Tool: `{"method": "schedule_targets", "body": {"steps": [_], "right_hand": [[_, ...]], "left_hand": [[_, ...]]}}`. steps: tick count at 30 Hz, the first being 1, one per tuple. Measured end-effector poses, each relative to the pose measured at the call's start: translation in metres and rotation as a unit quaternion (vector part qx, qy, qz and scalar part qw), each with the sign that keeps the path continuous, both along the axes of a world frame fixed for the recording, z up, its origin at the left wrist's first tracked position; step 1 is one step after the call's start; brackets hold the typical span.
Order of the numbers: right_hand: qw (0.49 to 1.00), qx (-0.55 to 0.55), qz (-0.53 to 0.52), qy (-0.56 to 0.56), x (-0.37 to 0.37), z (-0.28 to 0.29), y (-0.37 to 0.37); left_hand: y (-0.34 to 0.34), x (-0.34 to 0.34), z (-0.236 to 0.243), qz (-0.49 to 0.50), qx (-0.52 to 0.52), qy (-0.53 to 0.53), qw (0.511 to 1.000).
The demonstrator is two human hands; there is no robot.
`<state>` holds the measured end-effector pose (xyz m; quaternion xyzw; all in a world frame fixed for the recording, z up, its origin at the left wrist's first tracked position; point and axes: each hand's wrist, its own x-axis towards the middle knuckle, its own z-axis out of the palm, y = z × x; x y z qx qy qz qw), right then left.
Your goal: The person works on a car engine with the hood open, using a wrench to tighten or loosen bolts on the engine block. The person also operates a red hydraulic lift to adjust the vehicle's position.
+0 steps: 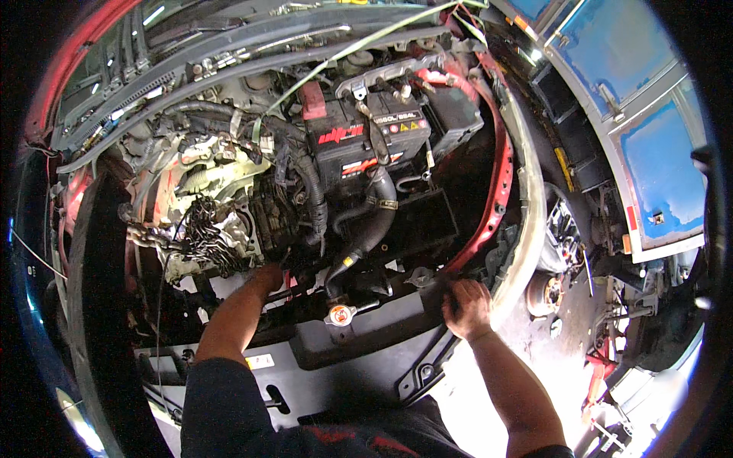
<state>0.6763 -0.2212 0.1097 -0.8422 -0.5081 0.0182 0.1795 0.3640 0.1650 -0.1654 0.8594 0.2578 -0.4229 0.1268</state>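
Note:
My left hand (269, 279) reaches down into the engine bay behind the dark front panel (343, 374). Its fingers are hidden among the dark parts there. At the front right corner of the bay, my right hand (467, 311) rests with bent fingers against the panel's end, beside the red body rail (492, 195). Whatever those fingers close round, if anything, is hidden. Between my hands stands the radiator cap (340, 314), with a thick black hose (374, 221) curving up behind it. A tangled dark bundle (210, 240) lies by the pale engine part beyond my left hand.
A black car battery (366, 141) sits at the back of the bay. A pale green cord (359, 53) slants above it. On the right, a pale bumper edge (527, 191) borders the bay; farther off are a brake disc (544, 295) and a blue-panelled door (657, 175).

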Motion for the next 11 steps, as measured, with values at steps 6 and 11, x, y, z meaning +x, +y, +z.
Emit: {"method": "schedule_targets", "body": {"steps": [6, 11], "right_hand": [[1.0, -0.018, -0.002, -0.02, -0.013, 0.018, -0.009], [1.0, 0.001, 0.003, -0.001, -0.014, 0.028, -0.013]], "left_hand": [[-0.016, -0.015, 0.06, 0.189, 0.017, -0.124, 0.974], [-0.006, -0.019, 0.066, 0.226, -0.034, -0.105, 0.968]]}}
